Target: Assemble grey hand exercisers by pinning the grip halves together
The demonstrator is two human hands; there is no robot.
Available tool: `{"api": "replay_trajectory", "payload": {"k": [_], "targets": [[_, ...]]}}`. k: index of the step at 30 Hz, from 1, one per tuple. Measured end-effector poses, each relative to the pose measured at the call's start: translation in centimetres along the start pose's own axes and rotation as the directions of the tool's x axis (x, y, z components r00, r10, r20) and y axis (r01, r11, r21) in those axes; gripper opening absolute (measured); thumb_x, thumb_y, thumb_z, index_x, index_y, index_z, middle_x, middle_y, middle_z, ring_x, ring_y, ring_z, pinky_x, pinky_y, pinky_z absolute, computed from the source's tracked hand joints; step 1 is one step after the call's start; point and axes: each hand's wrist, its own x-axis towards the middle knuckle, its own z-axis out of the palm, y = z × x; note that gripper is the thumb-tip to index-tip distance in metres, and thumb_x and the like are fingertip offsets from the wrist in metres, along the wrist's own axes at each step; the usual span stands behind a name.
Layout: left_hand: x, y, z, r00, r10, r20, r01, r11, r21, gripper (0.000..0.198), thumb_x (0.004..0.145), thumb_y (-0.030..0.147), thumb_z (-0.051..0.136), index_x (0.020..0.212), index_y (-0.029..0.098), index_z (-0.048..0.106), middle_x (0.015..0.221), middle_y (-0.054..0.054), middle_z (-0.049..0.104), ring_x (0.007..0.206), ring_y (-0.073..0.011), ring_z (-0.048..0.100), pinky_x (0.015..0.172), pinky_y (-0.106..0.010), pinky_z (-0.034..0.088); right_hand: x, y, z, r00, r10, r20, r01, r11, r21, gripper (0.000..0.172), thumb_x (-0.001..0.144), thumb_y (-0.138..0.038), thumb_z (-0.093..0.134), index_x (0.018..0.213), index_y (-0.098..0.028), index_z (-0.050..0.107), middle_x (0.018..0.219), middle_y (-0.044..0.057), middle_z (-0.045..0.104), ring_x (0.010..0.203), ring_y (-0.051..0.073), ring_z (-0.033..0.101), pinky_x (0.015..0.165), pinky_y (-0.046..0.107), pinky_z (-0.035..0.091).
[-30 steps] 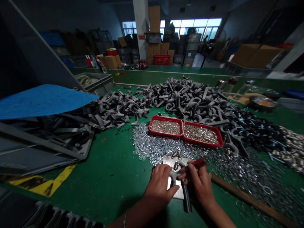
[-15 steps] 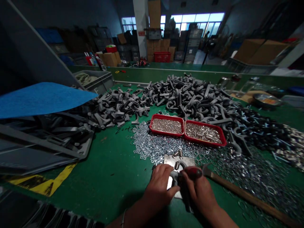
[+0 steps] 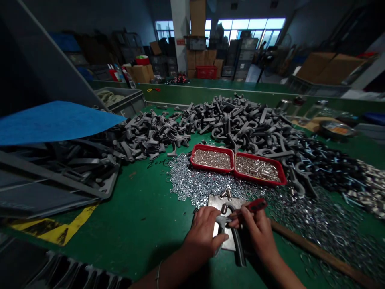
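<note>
My left hand [image 3: 203, 233] presses down on a grey hook-shaped metal part [image 3: 237, 245] that lies on a small steel plate [image 3: 217, 201] on the green table. Its fingers are curled over the part's top end. My right hand [image 3: 255, 228] is closed around a red-handled tool [image 3: 254, 206], whose tip meets the part near my left thumb. A couple of small bolts [image 3: 224, 195] stand on the plate just beyond my fingers.
Two red trays [image 3: 237, 164] of small silver fasteners sit beyond the plate, amid a spread of washers [image 3: 192, 182]. A large heap of grey hook parts [image 3: 228, 124] fills the back. A wooden handle [image 3: 319, 255] lies at right. A grey crate [image 3: 54, 188] and blue sheet [image 3: 54, 122] are at left.
My right hand dipped with the red-handled tool lying low over the part, then lifted and tilted it up to the right again. My left hand stayed on the part.
</note>
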Motion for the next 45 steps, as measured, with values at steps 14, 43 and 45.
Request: {"api": "replay_trajectory", "payload": {"k": [14,43,45], "targets": [[-0.2,-0.3,0.5,0.998,0.044,-0.044,-0.044,0.999,0.004,0.046,0.079,0.024,0.074,0.12,0.019,0.052,0.122,-0.009,0.057,0.114,-0.0284,0.049,0.102,-0.045,0.038,0.0,0.5,0.5,0.997,-0.043,-0.062,0.035,0.992,-0.121,0.026,0.097,-0.05,0.05,0.103,-0.025,0.046,0.085,0.005,0.077,0.069,0.024,0.076,0.069,0.035,0.06],[0.0,-0.4,0.2,0.999,0.041,-0.014,-0.041,0.999,-0.013,0.05,0.079,0.023,0.075,0.125,0.019,0.053,0.124,-0.009,0.057,0.116,-0.0283,0.047,0.103,-0.045,0.037,0.0,1.9,-0.9,1.0,-0.004,-0.008,0.005,0.996,0.089,0.025,0.096,-0.046,0.056,0.108,-0.026,0.046,0.09,0.004,0.076,0.074,0.023,0.075,0.076,0.04,0.058],[0.0,-0.4,0.3,0.999,0.04,-0.022,-0.04,0.999,-0.005,0.049,0.079,0.023,0.075,0.124,0.019,0.054,0.124,-0.009,0.057,0.116,-0.0284,0.047,0.103,-0.045,0.036,0.0,1.7,-0.8,1.0,-0.014,-0.007,0.015,0.999,0.043,0.026,0.096,-0.046,0.055,0.108,-0.026,0.046,0.089,0.005,0.077,0.074,0.024,0.076,0.076,0.04,0.058]]}}
